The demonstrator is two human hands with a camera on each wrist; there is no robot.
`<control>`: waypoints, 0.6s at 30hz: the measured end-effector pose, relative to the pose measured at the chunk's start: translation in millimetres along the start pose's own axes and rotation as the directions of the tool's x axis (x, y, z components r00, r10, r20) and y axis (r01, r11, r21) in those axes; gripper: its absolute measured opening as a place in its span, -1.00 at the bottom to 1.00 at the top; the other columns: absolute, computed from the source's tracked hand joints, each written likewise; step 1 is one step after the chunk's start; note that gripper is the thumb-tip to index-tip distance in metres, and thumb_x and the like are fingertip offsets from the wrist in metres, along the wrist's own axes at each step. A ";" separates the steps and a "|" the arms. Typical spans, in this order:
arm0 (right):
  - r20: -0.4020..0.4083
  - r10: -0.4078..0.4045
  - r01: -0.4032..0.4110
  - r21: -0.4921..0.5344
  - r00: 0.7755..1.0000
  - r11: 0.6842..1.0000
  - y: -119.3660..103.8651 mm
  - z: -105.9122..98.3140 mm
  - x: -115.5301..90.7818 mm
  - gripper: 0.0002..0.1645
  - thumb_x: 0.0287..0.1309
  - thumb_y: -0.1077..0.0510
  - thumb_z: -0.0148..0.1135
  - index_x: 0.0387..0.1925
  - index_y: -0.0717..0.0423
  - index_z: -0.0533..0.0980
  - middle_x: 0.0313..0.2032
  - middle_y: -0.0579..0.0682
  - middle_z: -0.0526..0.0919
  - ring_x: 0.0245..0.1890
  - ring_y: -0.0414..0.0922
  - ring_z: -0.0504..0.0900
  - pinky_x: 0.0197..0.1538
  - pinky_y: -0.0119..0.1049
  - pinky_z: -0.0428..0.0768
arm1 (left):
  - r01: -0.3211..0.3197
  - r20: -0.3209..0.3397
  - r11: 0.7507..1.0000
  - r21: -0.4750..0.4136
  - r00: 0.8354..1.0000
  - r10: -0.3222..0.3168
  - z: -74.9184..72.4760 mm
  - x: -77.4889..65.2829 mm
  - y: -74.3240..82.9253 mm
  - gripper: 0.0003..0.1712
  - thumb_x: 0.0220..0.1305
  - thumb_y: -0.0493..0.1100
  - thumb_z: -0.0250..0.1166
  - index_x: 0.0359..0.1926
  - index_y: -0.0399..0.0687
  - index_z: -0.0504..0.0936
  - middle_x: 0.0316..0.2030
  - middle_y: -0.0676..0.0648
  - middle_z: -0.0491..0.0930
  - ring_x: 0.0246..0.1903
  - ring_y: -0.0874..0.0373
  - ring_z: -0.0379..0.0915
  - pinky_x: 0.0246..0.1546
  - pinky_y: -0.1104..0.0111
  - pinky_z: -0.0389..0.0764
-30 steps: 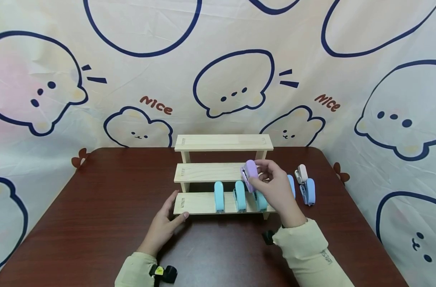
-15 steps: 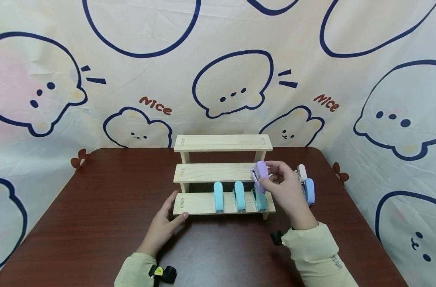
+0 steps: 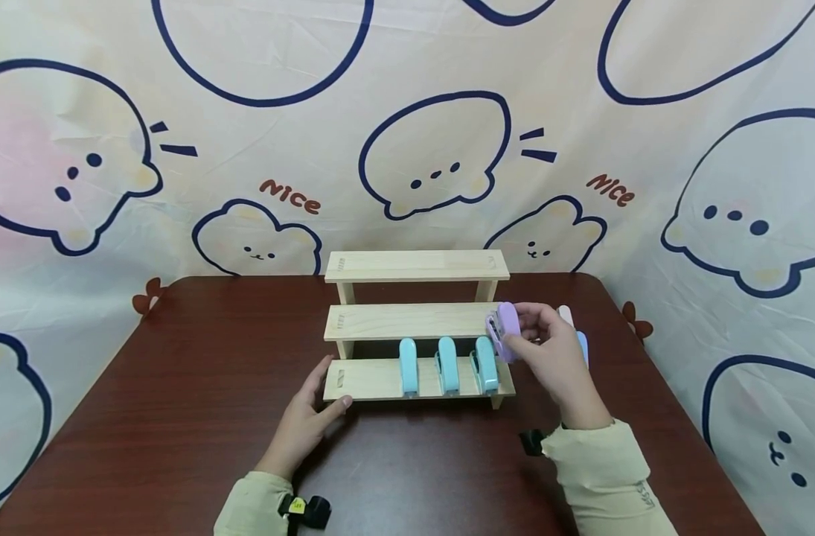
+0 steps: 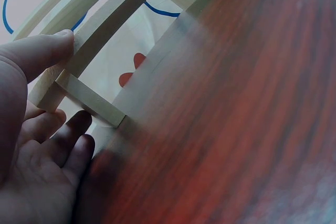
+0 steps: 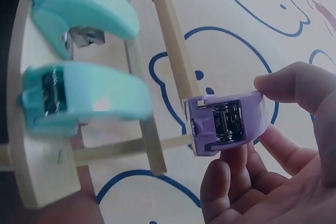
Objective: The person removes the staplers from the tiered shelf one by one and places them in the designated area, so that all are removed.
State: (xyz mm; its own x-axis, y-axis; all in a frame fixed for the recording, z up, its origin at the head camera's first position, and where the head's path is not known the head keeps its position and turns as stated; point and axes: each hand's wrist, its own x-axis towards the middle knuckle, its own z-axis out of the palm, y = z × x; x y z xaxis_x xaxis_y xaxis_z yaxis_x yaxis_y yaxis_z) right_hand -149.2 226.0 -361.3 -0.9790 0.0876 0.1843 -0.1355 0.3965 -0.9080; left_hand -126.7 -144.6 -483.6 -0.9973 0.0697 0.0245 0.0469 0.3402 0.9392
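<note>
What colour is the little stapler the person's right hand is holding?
Light purple. The small plastic stapler shows best in the right wrist view.

The left hand (image 3: 304, 418) lies low at near left, fingers relaxed and nearly straight, thumb (image 4: 39, 53) stretched forward and apart from them; the right hand (image 3: 553, 359) is raised at far right, fingers curled, thumb and fingertips (image 5: 283, 85) pinching; both forearms wear pale sleeves and dark wrist straps, angled inward from the near edge.
</note>
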 end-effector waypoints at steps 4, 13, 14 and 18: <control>-0.016 0.009 -0.009 -0.022 1.000 1.000 3.5 -4.8 -0.4 -0.49 0.20 0.28 0.35 0.19 0.18 0.49 -0.09 0.18 0.56 -0.17 0.03 0.48 -0.31 -0.35 0.61 | 0.004 -0.006 1.000 0.004 1.000 -0.004 -0.1 0.7 -2.5 0.02 0.27 -0.01 0.44 0.58 0.04 0.06 0.49 -0.17 0.17 0.43 -0.08 0.12 0.35 -0.05 0.21; -0.020 -0.045 0.041 -0.155 0.999 0.987 16.1 -18.5 2.6 -0.47 0.21 0.27 0.33 0.21 0.18 0.47 -0.06 0.15 0.57 -0.19 0.01 0.49 -0.24 -0.40 0.59 | 0.007 -0.010 1.000 0.006 1.000 -0.007 1.0 1.8 -4.7 0.03 0.25 0.01 0.46 0.58 0.06 0.07 0.49 -0.16 0.18 0.44 -0.10 0.11 0.36 -0.08 0.19; -0.024 -0.048 0.043 -0.163 0.999 0.986 17.7 -19.8 3.1 -0.47 0.20 0.27 0.34 0.21 0.18 0.46 -0.07 0.15 0.57 -0.20 0.01 0.50 -0.25 -0.41 0.59 | 0.007 -0.009 1.000 0.005 1.000 -0.007 0.9 1.9 -4.8 0.03 0.25 0.02 0.46 0.58 0.05 0.07 0.49 -0.17 0.18 0.44 -0.10 0.11 0.36 -0.08 0.20; -0.048 -0.063 0.053 -0.189 0.997 0.980 21.9 -24.2 5.9 -0.46 0.19 0.28 0.34 0.20 0.21 0.46 -0.08 0.18 0.58 -0.22 0.02 0.51 -0.27 -0.42 0.59 | 0.003 -0.008 1.000 0.000 1.000 -0.003 0.3 1.8 -4.9 0.03 0.24 0.03 0.45 0.58 0.05 0.07 0.49 -0.17 0.18 0.44 -0.10 0.10 0.36 -0.07 0.19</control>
State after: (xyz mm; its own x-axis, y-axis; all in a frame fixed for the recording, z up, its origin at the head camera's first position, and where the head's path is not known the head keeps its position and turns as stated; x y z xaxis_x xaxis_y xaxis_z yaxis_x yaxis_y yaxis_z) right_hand -154.3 257.4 -371.0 -0.9599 0.1059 0.2594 -0.1561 0.5665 -0.8091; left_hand -128.7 -145.8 -488.2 -0.9978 0.0609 0.0250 0.0443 0.3400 0.9394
